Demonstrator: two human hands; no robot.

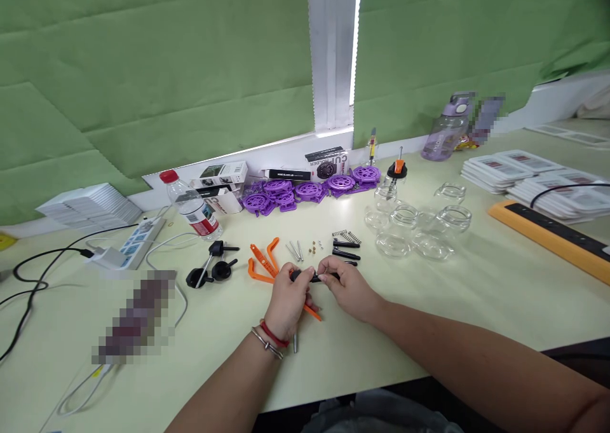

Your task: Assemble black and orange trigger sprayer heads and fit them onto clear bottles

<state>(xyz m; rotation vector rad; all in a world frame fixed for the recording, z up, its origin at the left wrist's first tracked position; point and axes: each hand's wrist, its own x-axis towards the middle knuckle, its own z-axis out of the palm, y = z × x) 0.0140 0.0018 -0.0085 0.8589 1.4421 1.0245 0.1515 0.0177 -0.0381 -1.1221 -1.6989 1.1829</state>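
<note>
My left hand [288,296] is closed around a black plastic part [316,278], gripping it between thumb and fingers. At its other end, the fingertips of my right hand [350,288] are pinched together; any tiny piece between them is too small to make out. An orange strip [312,313] and a metal rod [295,342] stick out below my left hand. Beyond the hands lie orange plastic clips [264,262], metal pins [296,250], small brass pieces [313,248], springs [347,234] and black plastic handles [346,253]. Black knob-like parts [222,270] rest to the left.
Purple plastic frames [309,191] line the back, near boxes [328,163] and a red-capped bottle [190,205]. Clear glass jars [405,215] stand right of centre. An orange power strip [548,236] lies far right, a white one [143,239] left, with cables.
</note>
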